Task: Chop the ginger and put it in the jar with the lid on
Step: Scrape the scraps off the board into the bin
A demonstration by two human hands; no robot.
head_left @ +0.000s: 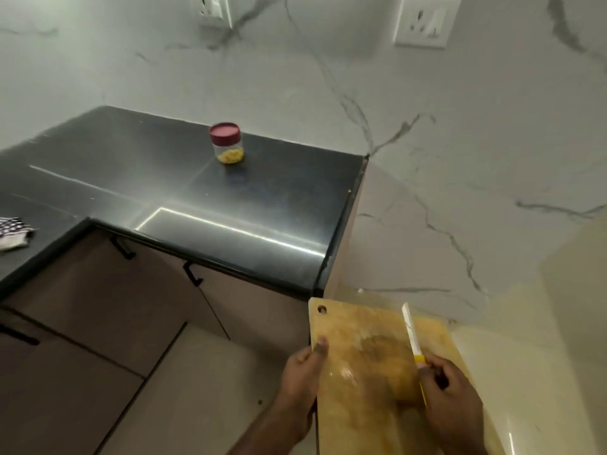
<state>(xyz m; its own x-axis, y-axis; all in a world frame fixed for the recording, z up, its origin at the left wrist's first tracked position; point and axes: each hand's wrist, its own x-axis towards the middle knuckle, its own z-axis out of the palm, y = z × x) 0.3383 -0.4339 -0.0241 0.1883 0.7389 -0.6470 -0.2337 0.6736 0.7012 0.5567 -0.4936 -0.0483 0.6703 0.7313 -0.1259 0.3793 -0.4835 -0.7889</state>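
The left hand (pixel 303 366) holds the left edge of the wooden cutting board (pixel 371 372), with the thumb lying on top of the wood and the other fingers curled under the side. The right hand (pixel 450 389) is wrapped around the yellow handle of a knife (pixel 412 336), and it also holds the right side of the board. The white blade lies flat on the board and points away from the person. The board is up in the air, away from the counter, and its top is stained and bare. A small round hole sits in its far left corner. The jar (pixel 227 143) stands well apart from the hands, far back on the dark counter (pixel 131 178), near the marble wall (pixel 427 142). Its red lid (pixel 225 133) is on, and yellow chopped ginger (pixel 230 156) fills the bottom. The counter has a long front edge and a right end that stops just beside the wall. There is wide flat room on the counter around the jar. A checked cloth (pixel 13 233) lies at the far left. Brown cupboard doors (pixel 98 307) with black handles are under the counter. Two white sockets (pixel 423 21) are high on the wall.
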